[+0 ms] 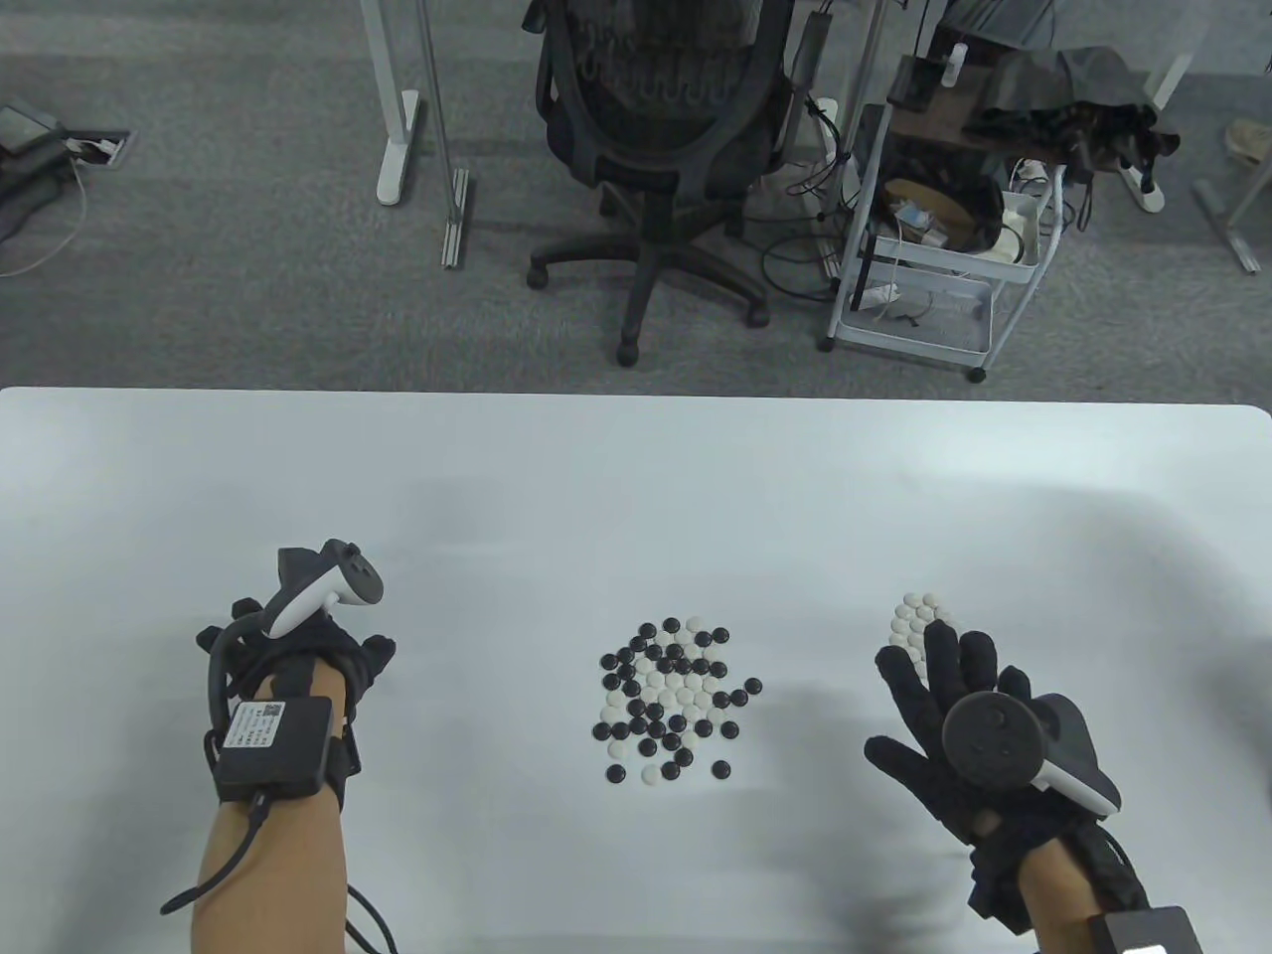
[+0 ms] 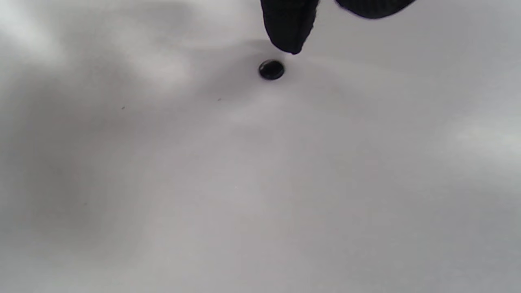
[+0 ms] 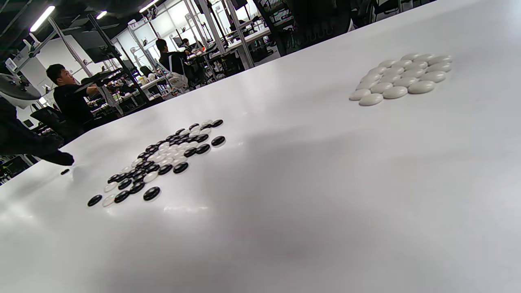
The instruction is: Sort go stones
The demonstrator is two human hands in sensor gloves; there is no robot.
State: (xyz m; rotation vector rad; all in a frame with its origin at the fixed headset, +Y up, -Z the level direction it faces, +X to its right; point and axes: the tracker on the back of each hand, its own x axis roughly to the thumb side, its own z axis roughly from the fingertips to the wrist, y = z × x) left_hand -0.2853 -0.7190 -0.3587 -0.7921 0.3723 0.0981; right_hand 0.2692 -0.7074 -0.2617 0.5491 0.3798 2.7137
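A white counter [image 1: 636, 477] carries a mixed pile of black and white stones [image 1: 668, 698] near its middle, the two colours jumbled together with a few strays at the edges. To the right of that pile, well apart from it, lies a tidy cluster of white stones [image 1: 916, 621], all one colour and packed edge to edge; the right wrist view shows them [image 3: 401, 77] sitting flat in close rows. The right hand [image 1: 939, 715] is spread flat with its fingers straight and fanned, palm down, holding nothing; its fingertips [image 1: 934, 636] overlap the near edge of the white cluster in the table view, though whether they touch the stones cannot be told. The left hand [image 1: 298, 656] sits on the left side of the counter, well away from the mixed pile, its fingers pointed downward under the tracker. In the left wrist view a single black stone [image 2: 271, 69] lies alone on the counter just below one gloved fingertip [image 2: 290, 28], with a small gap between the two; the hand grips nothing and its fingers look loosely relaxed. Beyond the far edge of the counter stand a black office chair [image 1: 661, 129] and a white wire cart [image 1: 934, 248] on grey carpet.
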